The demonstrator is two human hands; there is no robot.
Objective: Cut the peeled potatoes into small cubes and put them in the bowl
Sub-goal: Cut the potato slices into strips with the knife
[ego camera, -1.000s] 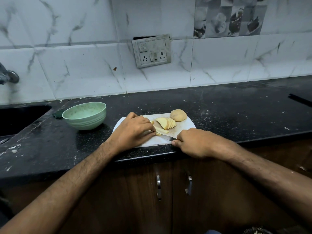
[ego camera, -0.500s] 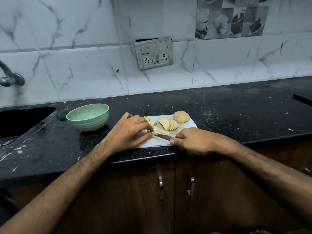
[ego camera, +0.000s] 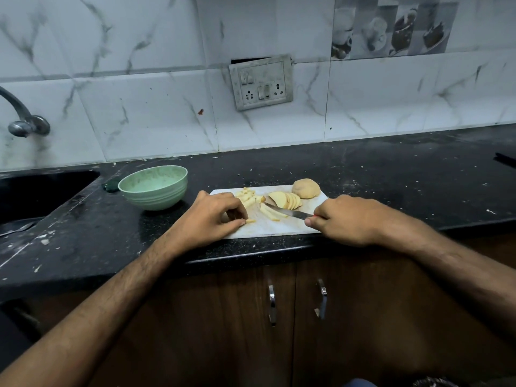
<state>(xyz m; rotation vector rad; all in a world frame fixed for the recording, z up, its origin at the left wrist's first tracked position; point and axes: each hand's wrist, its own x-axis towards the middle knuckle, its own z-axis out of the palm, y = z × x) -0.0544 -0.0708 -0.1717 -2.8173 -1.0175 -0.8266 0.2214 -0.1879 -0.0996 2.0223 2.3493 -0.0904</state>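
A white cutting board (ego camera: 279,230) lies on the black counter. On it sit a peeled potato half (ego camera: 306,188), a fan of potato slices (ego camera: 286,200), a few strips (ego camera: 272,213) under the knife blade, and a pile of cut sticks (ego camera: 247,197). My right hand (ego camera: 346,220) grips the knife (ego camera: 287,212) by its handle, blade pointing left across the strips. My left hand (ego camera: 212,217) rests on the board's left part, fingertips pinching a small potato piece (ego camera: 250,220). The green bowl (ego camera: 153,187) stands left of the board and looks empty.
A dark sink (ego camera: 33,191) with a tap (ego camera: 22,118) is at the far left. A switch socket (ego camera: 261,82) is on the tiled wall. Cabinet doors with handles (ego camera: 272,304) are below the counter edge.
My left hand has slid back and down off the potato strips, exposing the cut sticks, and now pinches a small piece. The knife hand has shifted right.
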